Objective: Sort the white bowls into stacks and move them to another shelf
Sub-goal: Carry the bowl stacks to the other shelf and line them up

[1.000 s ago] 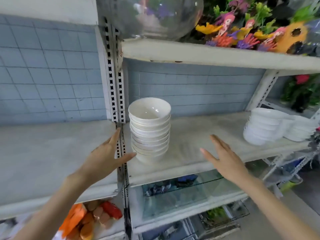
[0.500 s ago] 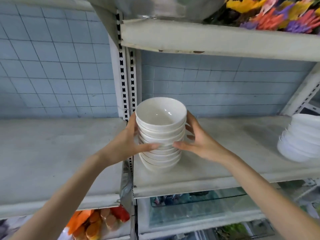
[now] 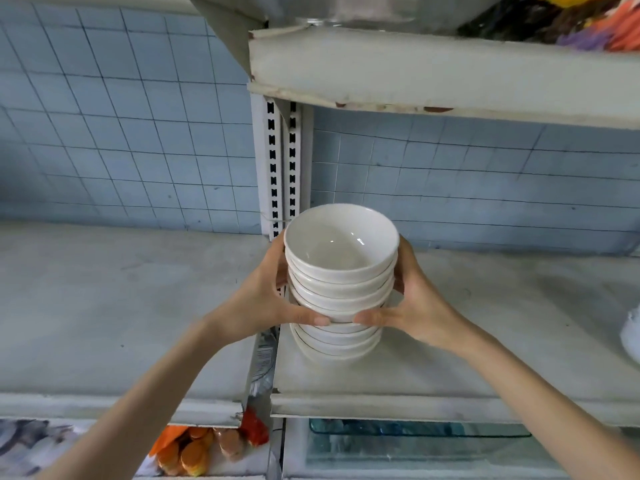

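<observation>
A tall stack of white bowls [image 3: 341,271] stands near the left end of the right-hand shelf board [image 3: 485,323]. My left hand [image 3: 266,299] grips the stack from the left, thumb across its front at mid-height. My right hand [image 3: 412,303] grips it from the right, its thumb meeting the left one. Several bowls of the stack sit below my thumbs. The fingers of both hands are hidden behind the bowls. Another white bowl stack [image 3: 632,334] shows only as a sliver at the right edge.
The left shelf board [image 3: 104,306] is bare grey. Slotted white uprights [image 3: 282,174] divide the two boards. An upper shelf [image 3: 433,74] overhangs the stack. Below are orange and red plastic items [image 3: 204,445] and a glass shelf [image 3: 415,434].
Both hands went from open in front of the shelf to gripping the stack on either side. The view has moved closer and the thumbs now meet across the front.
</observation>
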`<state>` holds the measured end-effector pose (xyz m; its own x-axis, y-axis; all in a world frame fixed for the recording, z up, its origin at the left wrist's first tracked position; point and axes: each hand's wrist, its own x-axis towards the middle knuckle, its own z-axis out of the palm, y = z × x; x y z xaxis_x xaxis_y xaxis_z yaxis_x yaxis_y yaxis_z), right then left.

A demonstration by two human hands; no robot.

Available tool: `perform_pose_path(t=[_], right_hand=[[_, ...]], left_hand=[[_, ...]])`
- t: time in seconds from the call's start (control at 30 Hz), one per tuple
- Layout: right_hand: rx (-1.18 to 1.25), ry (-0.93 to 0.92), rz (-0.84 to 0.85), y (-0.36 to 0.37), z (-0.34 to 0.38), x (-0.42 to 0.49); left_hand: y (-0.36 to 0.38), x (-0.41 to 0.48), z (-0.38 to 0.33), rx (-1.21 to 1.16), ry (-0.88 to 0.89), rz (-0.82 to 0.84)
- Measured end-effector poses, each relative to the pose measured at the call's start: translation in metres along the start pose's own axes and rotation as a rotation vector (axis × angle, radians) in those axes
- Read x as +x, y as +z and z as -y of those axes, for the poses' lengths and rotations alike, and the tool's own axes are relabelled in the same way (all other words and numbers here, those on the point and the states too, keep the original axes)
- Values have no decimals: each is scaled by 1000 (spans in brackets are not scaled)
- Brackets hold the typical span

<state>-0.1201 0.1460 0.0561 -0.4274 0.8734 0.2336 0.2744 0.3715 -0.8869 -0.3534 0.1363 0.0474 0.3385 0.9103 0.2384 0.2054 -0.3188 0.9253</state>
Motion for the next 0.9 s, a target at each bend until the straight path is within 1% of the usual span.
perform_pose_path(t=[0.23,0.4,0.57,0.9], right_hand=[[55,-48,-39,-8,-1,5],[88,-105,-80,-17,18,17],[150,-161,-112,-20,41,23],[232,-154,-80,13,62,6]], left_hand=[[3,5,-9,-6,24,-81],[-5,14,-33,-49,86,-106],[-11,14,-55,-110,131,-171],[-26,-25,-56,-153,137,-155]])
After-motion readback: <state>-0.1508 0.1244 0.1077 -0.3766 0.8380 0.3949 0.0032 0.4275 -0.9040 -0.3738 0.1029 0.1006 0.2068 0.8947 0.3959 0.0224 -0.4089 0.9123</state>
